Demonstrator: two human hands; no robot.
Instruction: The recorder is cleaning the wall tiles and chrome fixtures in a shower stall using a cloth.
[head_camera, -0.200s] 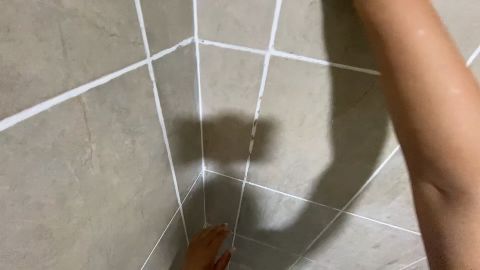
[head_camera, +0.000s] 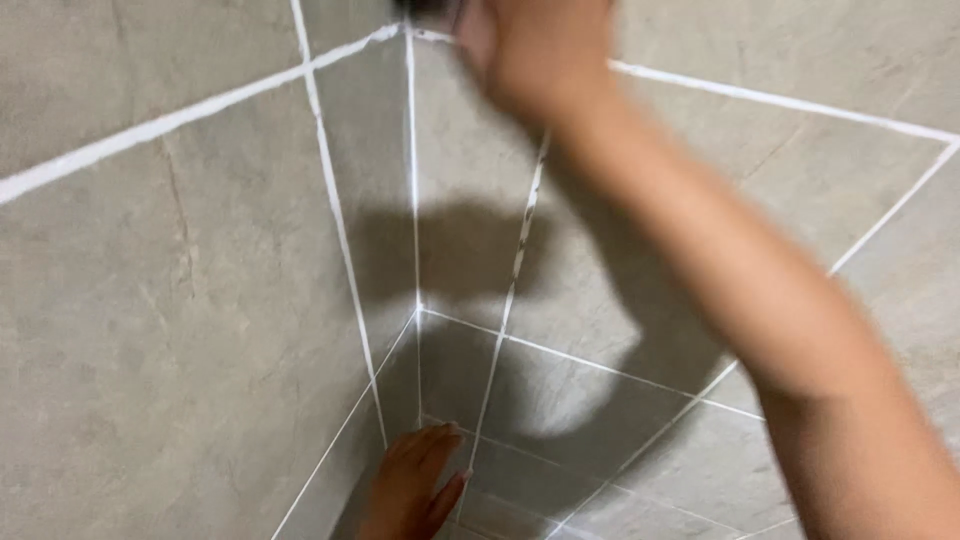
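The right hand (head_camera: 535, 50) is reaching up along the grey tiled wall (head_camera: 180, 330), blurred with motion, near the top edge of the view where a white grout line (head_camera: 515, 270) is running down between two tiles. Something dark is showing just above the knuckles at the frame's edge, but it is too cut off and smeared to tell what it is, and whether the fingers are curled around it or simply bent against the tile cannot be told. The forearm (head_camera: 760, 300) is stretching down from that hand to the lower right corner, casting a broad shadow (head_camera: 600, 330) over the tiles behind it. At the bottom, the left hand (head_camera: 410, 490) is lying flat with its fingers extended and close together, gripping nothing, pressing against the tiles just beside the inside corner where the two walls are meeting. The grout line is standing between the two hands, its white filling looking patchy in the upper stretch and more even lower down. Other white joints are crossing the wall, one slanting across the upper left and another running along the upper right.
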